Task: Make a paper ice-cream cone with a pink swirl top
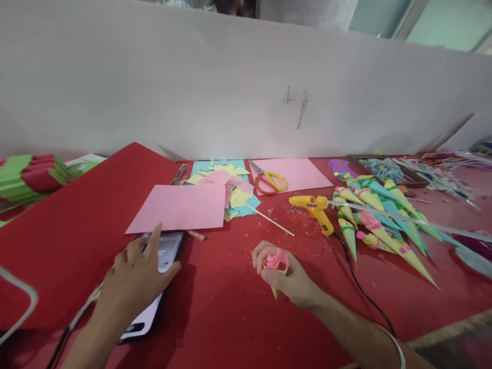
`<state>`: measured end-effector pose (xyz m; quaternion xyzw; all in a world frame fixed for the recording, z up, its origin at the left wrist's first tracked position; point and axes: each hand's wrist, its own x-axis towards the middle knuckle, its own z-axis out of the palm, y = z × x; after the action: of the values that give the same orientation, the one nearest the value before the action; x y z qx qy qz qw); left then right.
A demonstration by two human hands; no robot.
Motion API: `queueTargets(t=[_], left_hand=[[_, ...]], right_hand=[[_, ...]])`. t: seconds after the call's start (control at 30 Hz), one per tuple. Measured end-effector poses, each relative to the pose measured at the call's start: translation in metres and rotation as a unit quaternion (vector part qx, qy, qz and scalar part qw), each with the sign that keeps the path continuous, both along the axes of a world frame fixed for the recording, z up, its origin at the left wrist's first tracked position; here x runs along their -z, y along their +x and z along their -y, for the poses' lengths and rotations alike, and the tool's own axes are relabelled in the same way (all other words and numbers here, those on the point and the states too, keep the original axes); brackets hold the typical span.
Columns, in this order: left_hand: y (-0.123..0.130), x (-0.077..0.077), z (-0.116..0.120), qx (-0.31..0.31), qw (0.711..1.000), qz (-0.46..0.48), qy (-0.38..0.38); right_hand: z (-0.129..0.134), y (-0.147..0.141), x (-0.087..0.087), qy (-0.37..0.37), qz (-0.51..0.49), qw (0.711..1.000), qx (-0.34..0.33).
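Supporting of a small yellow paper cone (275,292) is being done by the right hand (298,284) at the lower centre of the frame. A coiled pink strip (274,259) is being seated in the wide, upward-facing end. The right fingers (261,250) are being kept curled closed around the cone, its narrow end being left exposed below. The left hand (132,279) is being spread open at the lower left, nothing being gripped, with its index finger being extended above the phone (166,252) and towards the edge of a pink sheet (184,205); whether contact is being made cannot be told.

The step in hand is being judged as a holding stage, the coil being steadied while the phone is being attended to. For any next move of the cone, light, even pressure is being called for, so that the paper is not being crushed and the coil is not being loosened. The rim is being best kept facing upward.

On the red counter (230,318), the yellow glue gun (317,207) is being left lying right of centre, beside a pile of decorated cones (348,241). Scissors (269,179) are being left on pink paper (303,174) at upper centre; a thin stick (271,219) is being left below them.
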<state>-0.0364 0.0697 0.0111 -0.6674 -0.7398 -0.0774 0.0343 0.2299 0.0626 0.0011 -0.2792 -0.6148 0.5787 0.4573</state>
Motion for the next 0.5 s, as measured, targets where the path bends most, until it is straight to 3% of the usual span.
queueTargets(t=[0.13, 0.3, 0.37, 0.4, 0.43, 0.5], left_hand=[[0.003, -0.008, 0.003, -0.018, 0.994, -0.096, -0.049], [0.043, -0.017, 0.015, 0.037, 0.990, -0.127, 0.054], [0.068, -0.015, 0.020, 0.134, 0.989, -0.041, 0.040], [0.081, -0.013, 0.022, 0.207, 0.978, 0.033, -0.012], [0.093, -0.010, 0.024, 0.270, 0.954, 0.110, -0.065], [0.112, -0.005, 0.027, 0.320, 0.909, 0.229, -0.139]], right_hand=[[0.000, 0.000, -0.001, 0.004, 0.002, 1.000, -0.006], [0.000, -0.001, 0.001, -0.004, 0.004, 1.000, 0.006], [-0.001, -0.001, 0.003, 0.013, 0.004, 1.000, 0.028], [-0.001, -0.001, 0.004, 0.025, 0.006, 0.999, 0.040], [-0.001, 0.000, 0.005, 0.036, 0.010, 0.998, 0.052], [-0.001, 0.000, 0.007, 0.050, 0.021, 0.997, 0.063]])
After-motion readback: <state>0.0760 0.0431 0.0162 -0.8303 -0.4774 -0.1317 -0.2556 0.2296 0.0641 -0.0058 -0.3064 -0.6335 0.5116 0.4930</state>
